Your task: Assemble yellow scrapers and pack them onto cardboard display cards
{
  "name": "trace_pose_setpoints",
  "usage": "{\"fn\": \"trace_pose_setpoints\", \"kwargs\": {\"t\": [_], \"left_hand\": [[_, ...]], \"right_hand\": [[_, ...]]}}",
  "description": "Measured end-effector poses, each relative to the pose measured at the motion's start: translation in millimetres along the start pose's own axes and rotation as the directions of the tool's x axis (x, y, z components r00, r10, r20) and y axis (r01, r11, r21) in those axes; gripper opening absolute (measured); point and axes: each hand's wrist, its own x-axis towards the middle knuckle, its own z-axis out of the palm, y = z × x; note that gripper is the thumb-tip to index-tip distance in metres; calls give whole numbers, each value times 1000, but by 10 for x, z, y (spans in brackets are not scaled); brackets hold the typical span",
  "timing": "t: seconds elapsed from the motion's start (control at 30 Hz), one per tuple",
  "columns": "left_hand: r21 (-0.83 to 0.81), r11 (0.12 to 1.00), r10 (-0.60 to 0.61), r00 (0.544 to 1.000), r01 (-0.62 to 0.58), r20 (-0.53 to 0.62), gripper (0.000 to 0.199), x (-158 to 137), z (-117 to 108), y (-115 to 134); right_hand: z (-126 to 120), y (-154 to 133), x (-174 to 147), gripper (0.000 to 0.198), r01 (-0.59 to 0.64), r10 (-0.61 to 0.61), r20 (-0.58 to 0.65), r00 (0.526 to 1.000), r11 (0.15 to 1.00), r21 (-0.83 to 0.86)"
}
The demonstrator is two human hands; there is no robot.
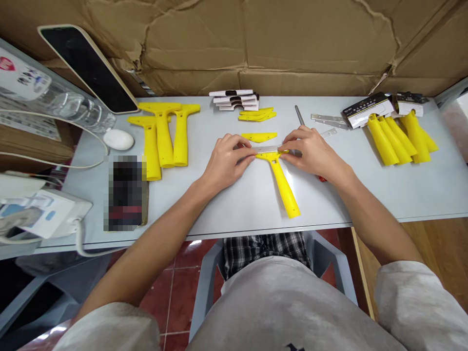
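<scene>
In front of me a yellow scraper handle (284,187) lies on the table, its wide head away from me and its grip slanting toward the near right. A thin metal blade (266,149) rests along that head. My left hand (231,158) pinches the blade's left end. The right end is between the fingertips of my right hand (310,148). Something dark shows under my right fingers, and a small red piece (321,179) peeks out below the palm; I cannot make out what they are. Just beyond the blade is a loose yellow cover strip (259,137).
Several yellow strips (257,115) and folded cards (234,100) lie at the back. Left are yellow handles (165,139), a white mouse (119,140), a phone (87,68) and a bottle (73,100). Right are loose blades (329,120) and carded scrapers (393,139). Cardboard (285,44) stands behind.
</scene>
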Motion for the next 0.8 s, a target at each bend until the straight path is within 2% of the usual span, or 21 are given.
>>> {"fn": "trace_pose_setpoints", "kwargs": {"t": [0.43, 0.7, 0.8], "left_hand": [[-21, 1000, 8, 1000, -8, -25, 20, 5, -13, 13], [7, 1000, 18, 998, -18, -52, 20, 2, -6, -14], [2, 1000, 15, 998, -15, -63, 19, 6, -7, -36]], "right_hand": [[-92, -43, -26, 41, -24, 24, -54, 998, 1000, -6], [-89, -28, -16, 43, -21, 20, -41, 999, 999, -40], [-140, -47, -26, 49, -85, 82, -37, 996, 992, -97]]}}
